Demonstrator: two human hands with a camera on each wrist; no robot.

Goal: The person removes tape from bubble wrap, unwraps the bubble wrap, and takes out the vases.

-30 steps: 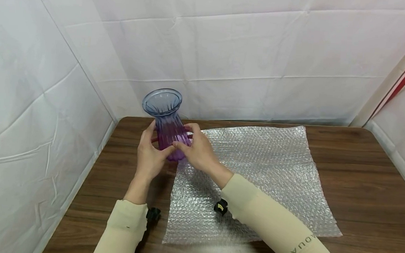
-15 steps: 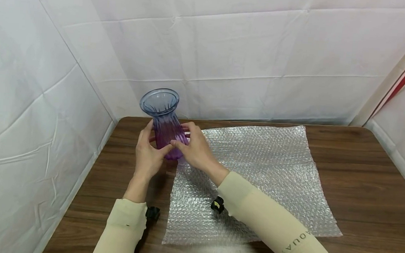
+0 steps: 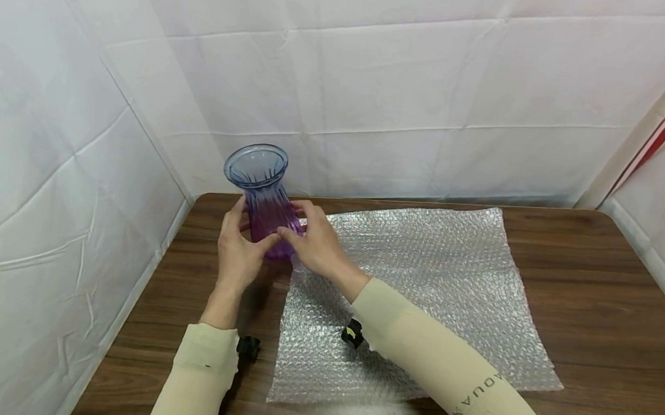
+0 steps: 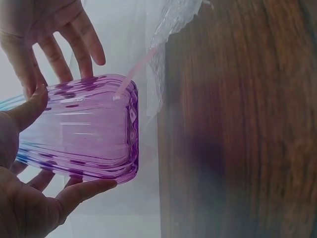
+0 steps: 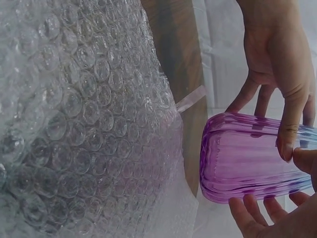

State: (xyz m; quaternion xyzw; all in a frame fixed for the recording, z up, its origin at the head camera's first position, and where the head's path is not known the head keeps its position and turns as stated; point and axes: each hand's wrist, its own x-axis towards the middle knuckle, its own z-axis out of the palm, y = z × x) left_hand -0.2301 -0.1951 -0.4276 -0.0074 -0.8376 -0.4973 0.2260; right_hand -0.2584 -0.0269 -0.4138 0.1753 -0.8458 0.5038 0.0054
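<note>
A ribbed glass vase (image 3: 273, 220), blue at its flared rim and purple toward the base, is held between both hands and leans a little left. My left hand (image 3: 238, 249) grips its left side, fingers behind and thumb across the front. On the other side my right hand (image 3: 320, 241) holds it the same way, the two thumbs nearly meeting. Both wrist views show the purple base (image 4: 130, 134) with a gap between it and the wooden table (image 4: 237, 124). Bubble wrap (image 3: 419, 289) lies flat on the table to the right, its left edge beneath the right hand.
A thin pinkish strip (image 5: 192, 99) sticks out from the bubble wrap's edge. White sheeting hangs as a back wall (image 3: 385, 90) and a left wall (image 3: 54, 184) close around the table. Black wrist cameras sit under both sleeves.
Both hands have shifted slightly left together with the vase, still gripping it. The bubble wrap has stayed in place.
</note>
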